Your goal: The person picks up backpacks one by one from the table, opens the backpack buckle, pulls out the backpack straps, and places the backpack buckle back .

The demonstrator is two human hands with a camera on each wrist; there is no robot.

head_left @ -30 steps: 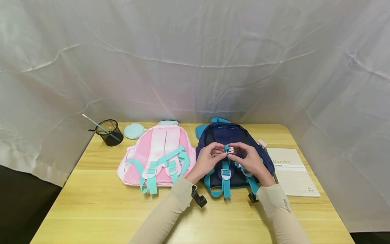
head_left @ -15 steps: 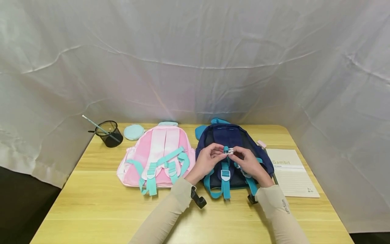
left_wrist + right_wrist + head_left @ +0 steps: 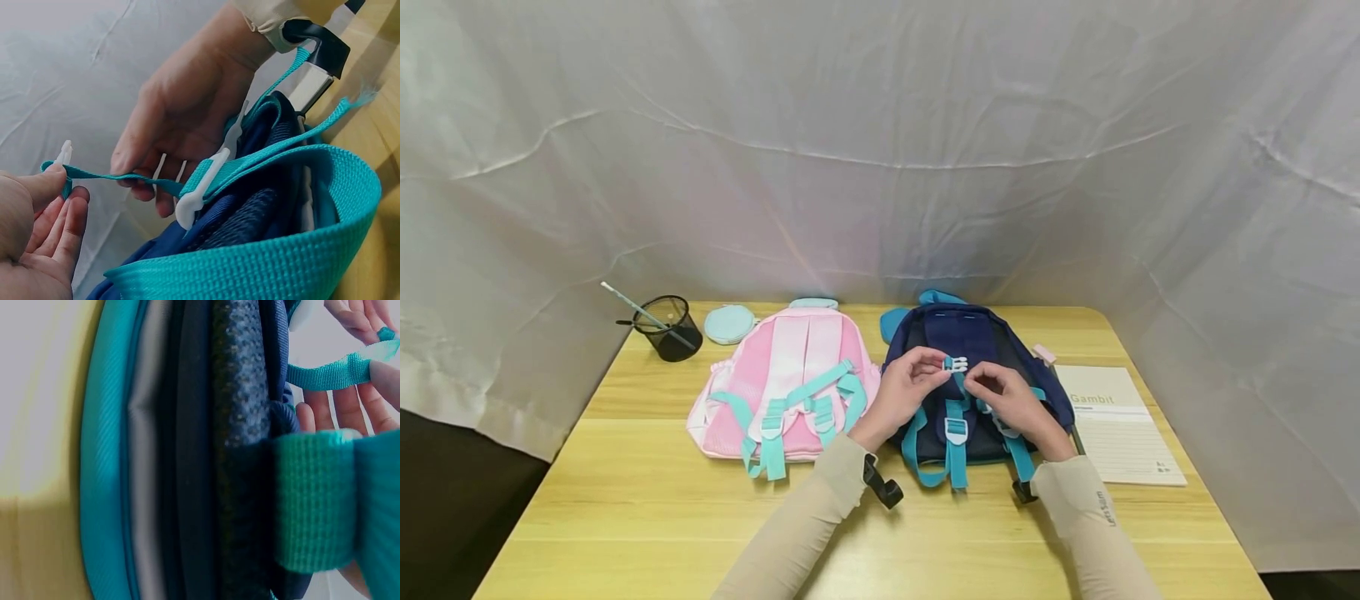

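Note:
A navy backpack [image 3: 964,327] with teal straps lies on the table, its strap side facing up. Over it, my left hand [image 3: 904,392] pinches a white prong buckle [image 3: 957,365] by its strap end; the prongs point right. A narrow teal strap [image 3: 100,175] runs from this buckle to my right hand [image 3: 1009,400], whose thumb presses it against the fingers, as the right wrist view [image 3: 337,370] of the strap also shows. White strap adjusters [image 3: 956,429] sit on the wider straps below the hands.
To the left lies a pink backpack [image 3: 790,342] with mint straps. Beyond it are a round light-blue pouch [image 3: 730,323] and a black mesh pen cup [image 3: 676,337]. A notebook [image 3: 1123,425] and a pink eraser-like block [image 3: 1044,354] lie on the right.
My right fingers have come off the buckle's prongs and now hold the strap. My left hand has shifted slightly left and up with the buckle, leaving its prongs exposed.

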